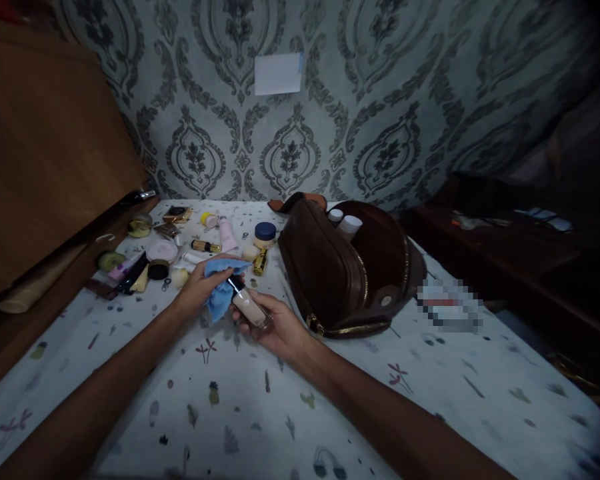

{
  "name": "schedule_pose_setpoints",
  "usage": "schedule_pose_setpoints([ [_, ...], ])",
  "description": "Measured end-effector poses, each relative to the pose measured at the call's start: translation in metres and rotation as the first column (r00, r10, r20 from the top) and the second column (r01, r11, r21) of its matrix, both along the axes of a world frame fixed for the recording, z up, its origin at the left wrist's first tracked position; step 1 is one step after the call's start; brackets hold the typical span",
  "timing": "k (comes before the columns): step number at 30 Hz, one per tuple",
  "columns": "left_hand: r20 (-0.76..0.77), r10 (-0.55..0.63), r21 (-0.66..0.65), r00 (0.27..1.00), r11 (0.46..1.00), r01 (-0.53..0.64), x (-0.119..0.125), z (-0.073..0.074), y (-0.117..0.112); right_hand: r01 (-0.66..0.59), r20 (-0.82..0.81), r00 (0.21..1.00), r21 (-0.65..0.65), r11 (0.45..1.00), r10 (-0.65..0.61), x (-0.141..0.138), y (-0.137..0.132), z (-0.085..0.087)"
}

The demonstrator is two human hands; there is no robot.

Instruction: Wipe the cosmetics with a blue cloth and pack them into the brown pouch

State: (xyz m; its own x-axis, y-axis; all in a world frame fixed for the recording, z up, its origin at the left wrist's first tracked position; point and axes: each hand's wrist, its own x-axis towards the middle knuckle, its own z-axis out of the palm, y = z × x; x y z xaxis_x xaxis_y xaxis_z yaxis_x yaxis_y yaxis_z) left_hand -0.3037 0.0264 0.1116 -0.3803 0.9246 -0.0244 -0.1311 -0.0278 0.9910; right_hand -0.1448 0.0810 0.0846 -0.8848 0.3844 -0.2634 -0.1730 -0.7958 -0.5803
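Observation:
My right hand [275, 327] is closed around a glass foundation bottle [250, 307] with beige liquid and a black cap, tilted up to the left. My left hand [200, 287] grips a blue cloth [219, 303], which touches the bottle at its cap end. Just right of my hands stands an open brown leather bag [325, 273], its zip undone. Two white-capped containers [349, 227] show inside it. Behind my hands lie a small gold bottle [261, 262] and a jar with a dark blue lid [265, 233].
Several cosmetics are spread at the left, among them a pink tube [227, 233], a round pale compact [162, 251] and a black-lidded jar [159, 270]. A wooden board [45, 160] edges the left side. Dark furniture [505, 267] stands at the right, near a blurred-out item [450, 305] on the printed sheet [260, 427].

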Motion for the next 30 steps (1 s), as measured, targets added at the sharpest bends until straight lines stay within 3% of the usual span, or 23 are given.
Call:
schedule_pose_setpoints([
  [11,-0.155,-0.022,0.006,0.988,1.000,0.023,-0.007,-0.010,0.000,0.027,0.015,0.999,0.053,0.998,-0.028,-0.004,-0.002,-0.002],
  [18,-0.172,0.045,-0.014,0.984,0.999,-0.048,-0.012,-0.024,0.007,0.041,-0.004,0.999,0.082,0.996,-0.041,-0.004,0.001,-0.008],
  [24,-0.133,0.050,-0.054,0.990,0.997,-0.057,-0.011,-0.020,0.007,0.001,-0.010,1.000,0.003,1.000,-0.001,-0.004,0.002,-0.009],
  [30,-0.095,0.065,-0.049,0.993,0.996,-0.070,-0.011,-0.017,0.006,0.001,-0.048,0.999,0.072,0.997,0.002,-0.003,0.002,-0.008],
])
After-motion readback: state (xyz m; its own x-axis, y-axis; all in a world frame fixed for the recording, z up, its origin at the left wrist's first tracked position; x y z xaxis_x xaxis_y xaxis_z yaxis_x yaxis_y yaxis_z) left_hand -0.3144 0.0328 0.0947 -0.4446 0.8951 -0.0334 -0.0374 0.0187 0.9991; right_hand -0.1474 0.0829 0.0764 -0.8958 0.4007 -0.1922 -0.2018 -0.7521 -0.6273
